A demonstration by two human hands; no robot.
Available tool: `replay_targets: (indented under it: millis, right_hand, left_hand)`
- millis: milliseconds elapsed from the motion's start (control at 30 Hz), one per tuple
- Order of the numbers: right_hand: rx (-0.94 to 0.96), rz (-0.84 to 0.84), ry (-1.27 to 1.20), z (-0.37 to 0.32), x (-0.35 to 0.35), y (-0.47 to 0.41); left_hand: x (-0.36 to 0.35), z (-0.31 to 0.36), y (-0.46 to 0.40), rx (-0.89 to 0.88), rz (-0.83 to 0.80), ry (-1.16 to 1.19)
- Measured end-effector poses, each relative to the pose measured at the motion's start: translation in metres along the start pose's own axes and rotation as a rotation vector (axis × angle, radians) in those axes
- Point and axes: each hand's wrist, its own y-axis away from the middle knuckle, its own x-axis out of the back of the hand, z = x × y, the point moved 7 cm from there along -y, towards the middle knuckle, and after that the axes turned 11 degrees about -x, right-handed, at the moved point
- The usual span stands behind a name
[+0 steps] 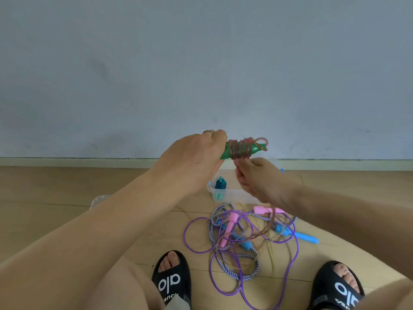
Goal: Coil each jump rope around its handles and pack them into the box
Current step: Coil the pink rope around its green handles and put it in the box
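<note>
The green handles (237, 151) are held level above the floor, several turns of pinkish rope (240, 148) already wound on. The rope looks light, springy and smooth, so it probably slips loose unless kept taut. The left hand (196, 157) grips the handle end, fingers curled round it. The right hand (257, 180) pinches the free strand just below. Behind sits the clear box (232, 194); other ropes (241, 238) lie tangled on the floor (67, 198).

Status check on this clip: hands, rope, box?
Left hand grips green handles. Right hand pinches pink rope, partly coiled. Box behind hands, unobstructed.
</note>
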Motion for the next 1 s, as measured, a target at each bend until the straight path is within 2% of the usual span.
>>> replay_targets:
  millis: [67,133,233,300,400,467,600,667,733,800,900,1000]
  right_hand:
    - [-0.059,0.021,-0.003,0.011,-0.005,0.0]
    - [-0.032,0.061,0.053,0.008,-0.009,0.014]
    - [0.139,0.113,0.376,-0.003,-0.026,0.038]
    - [0.269,0.191,0.564,-0.014,-0.036,0.055]
    - [0.397,0.277,0.669,-0.035,-0.029,0.062]
    - [0.442,0.322,0.714,-0.046,-0.016,0.059]
    - [0.477,0.392,0.658,-0.066,0.017,0.054]
    - [0.512,0.377,0.635,-0.073,0.026,0.052]
    - [0.475,0.305,0.559,-0.073,0.036,0.043]
    - [0.411,0.208,0.449,-0.071,0.047,0.032]
    - [0.349,0.111,0.336,-0.066,0.06,0.021]
    - [0.32,0.023,0.268,-0.058,0.06,0.016]
  left_hand:
    - [-0.01,-0.006,-0.002,0.039,-0.073,-0.035]
    - [-0.018,-0.018,-0.002,0.109,-0.122,-0.059]
    - [-0.025,-0.039,0.0,0.171,-0.15,-0.124]
    - [-0.034,-0.039,0.002,0.16,-0.238,-0.141]
    - [-0.046,-0.026,0.005,0.121,-0.364,-0.156]
    - [-0.047,-0.019,0.004,0.115,-0.353,-0.137]
    - [-0.046,-0.01,0.006,0.203,-0.349,0.031]
    - [-0.043,0.005,0.006,0.119,-0.318,0.03]
    - [-0.04,0.015,0.005,0.035,-0.291,-0.017]
    - [-0.032,0.017,0.004,0.032,-0.255,0.045]
    - [-0.013,0.027,0.002,-0.009,-0.106,0.149]
    - [-0.003,0.026,0.003,0.037,-0.024,0.191]
